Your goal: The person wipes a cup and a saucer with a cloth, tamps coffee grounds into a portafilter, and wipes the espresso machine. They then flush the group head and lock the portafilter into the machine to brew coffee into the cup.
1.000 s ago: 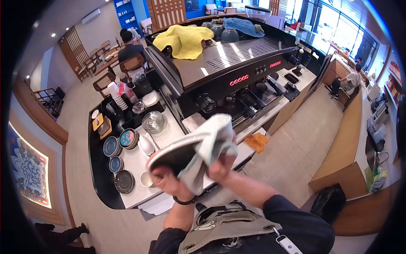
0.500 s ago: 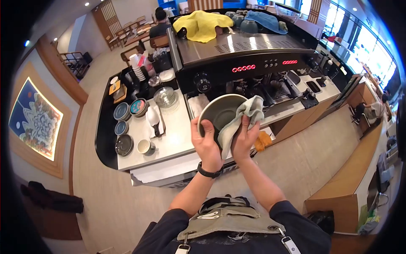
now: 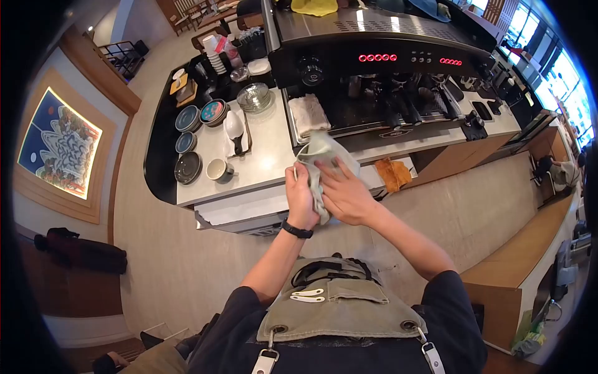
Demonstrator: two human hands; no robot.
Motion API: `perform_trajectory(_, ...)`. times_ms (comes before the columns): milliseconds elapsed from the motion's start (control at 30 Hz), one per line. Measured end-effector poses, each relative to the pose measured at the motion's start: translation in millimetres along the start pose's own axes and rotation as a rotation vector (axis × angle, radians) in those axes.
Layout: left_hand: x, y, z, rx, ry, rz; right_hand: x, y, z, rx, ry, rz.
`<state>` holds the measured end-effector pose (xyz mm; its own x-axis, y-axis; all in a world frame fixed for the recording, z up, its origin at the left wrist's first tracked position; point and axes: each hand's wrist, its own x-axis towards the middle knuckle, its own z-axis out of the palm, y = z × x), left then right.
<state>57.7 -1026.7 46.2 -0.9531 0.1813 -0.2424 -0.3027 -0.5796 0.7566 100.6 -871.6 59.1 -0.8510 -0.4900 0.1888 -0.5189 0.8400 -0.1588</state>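
Note:
My left hand (image 3: 301, 198), with a black band on its wrist, is closed on a bowl whose edge is turned toward me. Most of the bowl is hidden behind a pale grey-green cloth (image 3: 332, 151) and my fingers. My right hand (image 3: 347, 192) presses the cloth against the bowl, its fingers stretched across the fabric. Motion blurs the cloth's upper part. Both hands are held in front of the counter's front edge. Just beyond them, a folded whitish towel (image 3: 308, 115) lies beside the espresso machine (image 3: 380, 59).
On the counter (image 3: 265, 168) at left stand a mug (image 3: 218, 170), dark plates (image 3: 188, 167), stacked blue dishes (image 3: 188, 118), clear glass plates (image 3: 254, 98) and a white scoop-like item (image 3: 234, 125). An orange-brown cloth (image 3: 393, 174) lies right of my hands. A wooden counter (image 3: 523, 249) stands at right.
The bowl has turned from showing its open inside to being mostly covered by the cloth. My right hand has spread across the cloth. My view has tilted downward.

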Motion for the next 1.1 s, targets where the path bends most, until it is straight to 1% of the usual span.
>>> perform_trajectory(33, -1, 9, -1, -0.013, 0.004, 0.02, -3, 0, 1, 0.055, -0.079, -0.052)
perform_trajectory(67, -13, 17, -4, -0.014, -0.036, -0.054, -9, 13, 16, 0.101, 0.073, -0.091)
perform_trajectory(133, -12, 2, -13, 0.067, 0.03, 0.072, -5, 35, 10, 0.123, 0.252, 0.027)
perform_trajectory(167, -11, -5, -20, 0.106, 0.076, 0.144, 7, 35, 10, 0.304, 0.287, 0.082)
perform_trajectory(200, -13, -5, -26, 0.287, 0.001, 0.278, 20, 32, 7, 0.487, 0.334, 0.131)
perform_trajectory(233, -21, 9, -26, 0.572, -0.017, 0.334, 31, 20, -12, 0.832, 0.309, 0.195)
perform_trajectory(267, -24, 24, -23, 0.502, -0.007, 0.382, 42, 12, -21, 1.17, 0.271, 0.267)
perform_trajectory(300, -23, 37, -19, 0.432, -0.003, 0.428, 54, 4, -10, 1.285, 0.422, 0.298)
perform_trajectory(367, -11, 53, -9, 0.208, 0.122, 0.613, 78, -17, 16, 1.499, 0.729, 0.373)
perform_trajectory(400, -9, 60, -1, 0.101, 0.174, 0.681, 99, -54, 10, 1.678, 0.997, 0.501)
perform_trajectory(433, -6, 64, 0, 0.03, 0.229, 0.71, 105, -59, 15, 1.602, 1.009, 0.503)
perform_trajectory(500, -1, 68, -14, 0.113, 0.274, 0.744, 117, -64, 24, 1.451, 1.042, 0.497)
perform_trajectory(533, -2, 74, -27, 0.255, 0.205, 0.681, 117, -50, 22, 1.095, 0.947, 0.499)
perform_trajectory(567, -4, 83, -40, 0.39, 0.134, 0.618, 116, -44, 17, 1.003, 0.863, 0.415)
perform_trajectory(633, -3, 114, -60, 0.534, -0.032, 0.469, 123, -40, -9, 0.806, 0.703, 0.241)
perform_trajectory(667, 0, 118, -61, 0.423, -0.037, 0.499, 130, -43, -11, 0.741, 0.664, 0.176)
perform_trajectory(700, 3, 122, -61, 0.314, -0.044, 0.522, 135, -49, -8, 0.779, 0.735, 0.214)
perform_trajectory(767, 10, 132, -59, 0.228, -0.023, 0.591, 152, -66, 2, 0.847, 0.881, 0.287)
perform_trajectory(800, 14, 136, -58, 0.186, -0.014, 0.627, 163, -75, 17, 0.899, 1.045, 0.345)
perform_trajectory(900, 24, 127, -46, -0.277, 0.186, 0.559, 193, -102, 40, 1.119, 1.217, 0.542)
perform_trajectory(933, 33, 121, -52, -0.269, 0.215, 0.563, 194, -97, 46, 1.112, 1.165, 0.537)
perform_trajectory(1033, 38, 145, -95, 0.214, -0.091, 0.435, 188, -76, 17, 0.834, 0.841, 0.404)
perform_trajectory(1067, 43, 162, -108, 0.365, -0.149, 0.288, 189, -71, 5, 0.749, 0.736, 0.302)
perform_trajectory(1100, 52, 166, -109, 0.335, -0.128, 0.355, 197, -74, 4, 0.758, 0.777, 0.33)
